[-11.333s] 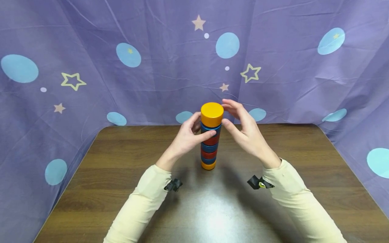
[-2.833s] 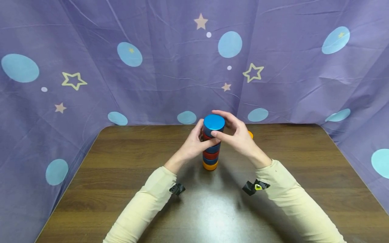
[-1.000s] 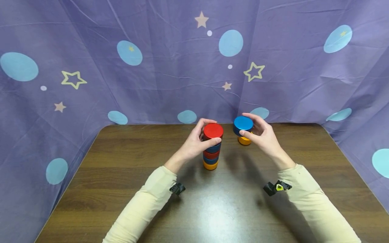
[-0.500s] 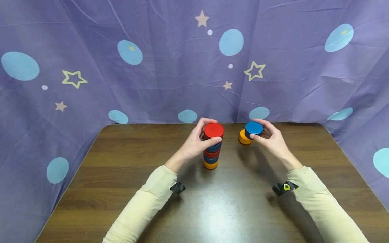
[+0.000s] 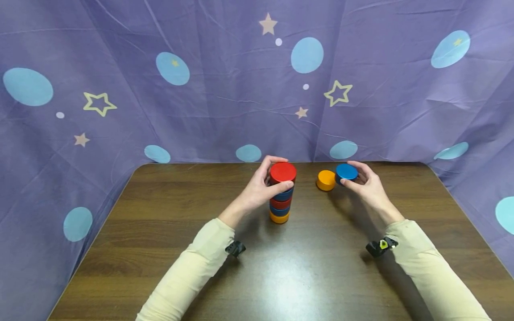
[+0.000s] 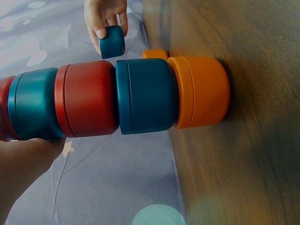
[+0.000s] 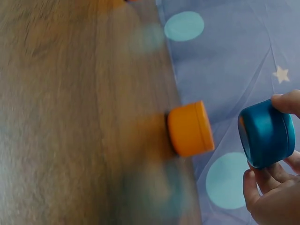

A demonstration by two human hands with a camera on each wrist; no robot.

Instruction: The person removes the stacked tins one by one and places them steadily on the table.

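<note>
A stack of small round lidded tins in red, blue and orange stands upright on the table, with a red tin on top and an orange one at the bottom. My left hand grips the stack near its top, thumb across the front. My right hand pinches a blue tin between thumb and fingers. In the right wrist view this blue tin hangs above the tabletop, tilted. Just left of it, a single orange tin sits on the table.
The brown wooden table ends at a back edge close behind the orange tin. A purple curtain with stars and circles hangs behind it. Each sleeve carries a black wrist device.
The orange tin went from the stack's top to the table. My right hand then lifted the blue tin off and carried it right, past the orange one, and lower. The left hand stays on the stack.
</note>
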